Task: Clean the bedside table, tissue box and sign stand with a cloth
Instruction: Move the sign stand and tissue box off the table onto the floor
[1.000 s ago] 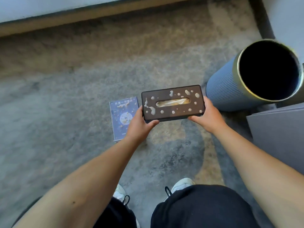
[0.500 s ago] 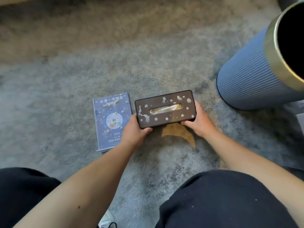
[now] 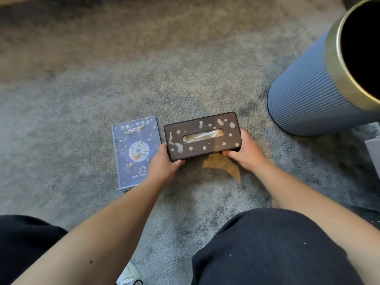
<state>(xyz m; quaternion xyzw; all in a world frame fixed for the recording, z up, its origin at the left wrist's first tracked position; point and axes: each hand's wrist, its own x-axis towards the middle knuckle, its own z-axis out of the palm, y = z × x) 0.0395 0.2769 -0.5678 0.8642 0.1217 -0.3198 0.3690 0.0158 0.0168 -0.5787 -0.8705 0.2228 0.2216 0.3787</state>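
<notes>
A dark brown tissue box (image 3: pixel 202 136) spattered with pale blotches sits low over the grey carpet, its slot facing up. My left hand (image 3: pixel 164 163) grips its left end and my right hand (image 3: pixel 247 152) grips its right end. Whether the box rests on the carpet I cannot tell. Just to its left a blue sign stand (image 3: pixel 135 155) lies flat on the carpet, also spotted with pale stains. No cloth is in view.
A tall ribbed blue bin (image 3: pixel 308 93) with a gold rim stands at the right. A grey furniture corner (image 3: pixel 374 149) shows at the right edge. My knees in black trousers (image 3: pixel 267 247) fill the bottom. A tan carpet patch (image 3: pixel 224 167) lies under the box.
I have crouched down and lowered the tissue box with both hands toward the carpet beside the sign stand. Over the last half second the box has hardly moved.
</notes>
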